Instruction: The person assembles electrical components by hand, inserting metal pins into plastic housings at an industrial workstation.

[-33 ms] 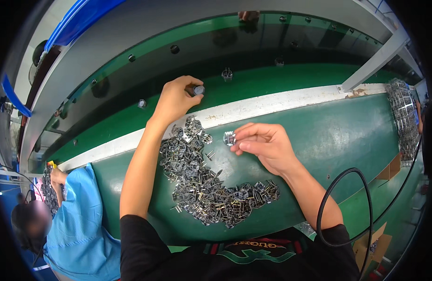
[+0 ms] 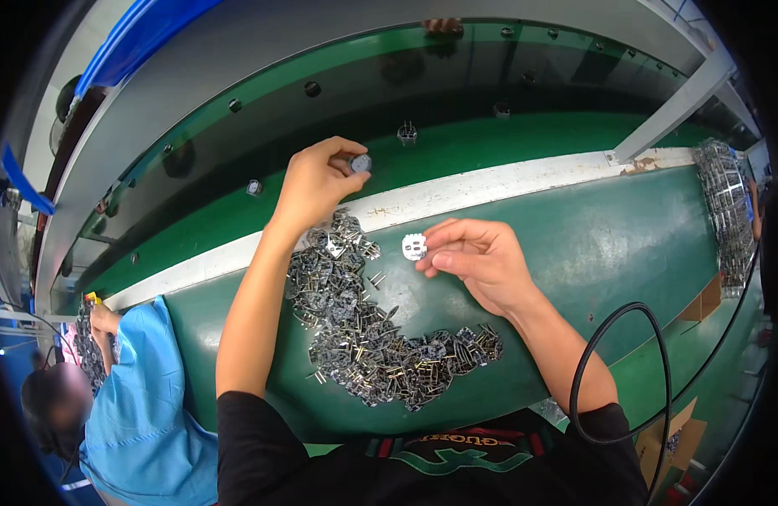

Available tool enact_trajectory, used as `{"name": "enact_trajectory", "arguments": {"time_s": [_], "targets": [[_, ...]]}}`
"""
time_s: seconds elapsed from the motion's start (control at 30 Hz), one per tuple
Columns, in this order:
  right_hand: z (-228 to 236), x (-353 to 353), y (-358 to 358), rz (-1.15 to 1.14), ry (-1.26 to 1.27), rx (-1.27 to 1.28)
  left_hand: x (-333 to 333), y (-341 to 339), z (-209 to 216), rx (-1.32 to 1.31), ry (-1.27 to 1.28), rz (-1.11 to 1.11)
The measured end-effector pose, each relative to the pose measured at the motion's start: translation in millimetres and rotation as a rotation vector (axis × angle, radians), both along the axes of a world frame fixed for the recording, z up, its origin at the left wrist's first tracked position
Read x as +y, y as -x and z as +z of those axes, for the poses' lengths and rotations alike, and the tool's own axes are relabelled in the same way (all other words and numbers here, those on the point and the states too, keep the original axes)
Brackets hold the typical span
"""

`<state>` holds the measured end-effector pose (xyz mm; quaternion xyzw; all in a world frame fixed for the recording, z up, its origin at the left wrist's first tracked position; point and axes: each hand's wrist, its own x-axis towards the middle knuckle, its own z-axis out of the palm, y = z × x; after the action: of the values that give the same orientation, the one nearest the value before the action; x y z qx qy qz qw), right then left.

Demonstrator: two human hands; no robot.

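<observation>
Over the dark green belt, my left hand [image 2: 321,179] pinches a small round grey part [image 2: 361,163] between thumb and fingers. My right hand [image 2: 477,257], above the green table, grips a second small round part [image 2: 414,246] by its edge; its white face with dark slots shows. Between my forearms lies a curved heap of small dark parts with metal pins [image 2: 380,354], and neither hand touches it. A loose pinned piece [image 2: 378,279] rests just beside the heap.
Similar round parts [image 2: 407,132] stand spaced along the belt. A white rail [image 2: 481,187] divides belt from table. Stacked metal pieces [image 2: 726,211] stand at the far right, near a looped black cable [image 2: 578,379]. A co-worker in a blue garment [image 2: 144,405] sits at left.
The part in my right hand has turned, so its white slotted face shows where a shiny metallic side showed before. My left hand has hardly moved.
</observation>
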<state>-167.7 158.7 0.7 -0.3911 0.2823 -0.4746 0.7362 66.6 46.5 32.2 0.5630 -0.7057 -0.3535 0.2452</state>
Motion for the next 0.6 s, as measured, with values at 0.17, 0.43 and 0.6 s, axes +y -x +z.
{"name": "enact_trajectory", "arguments": {"time_s": [0.17, 0.43, 0.6], "targets": [[8, 1, 1, -0.169, -0.02, -0.001, 64, 22, 12, 0.501, -0.11, -0.045], [26, 9, -2, -0.452, 0.313, 0.23, 93, 28, 7, 0.958, -0.353, -0.131], [32, 19, -4, -0.53, 0.602, 0.546, 106, 42, 6, 0.925, -0.33, -0.128]]}}
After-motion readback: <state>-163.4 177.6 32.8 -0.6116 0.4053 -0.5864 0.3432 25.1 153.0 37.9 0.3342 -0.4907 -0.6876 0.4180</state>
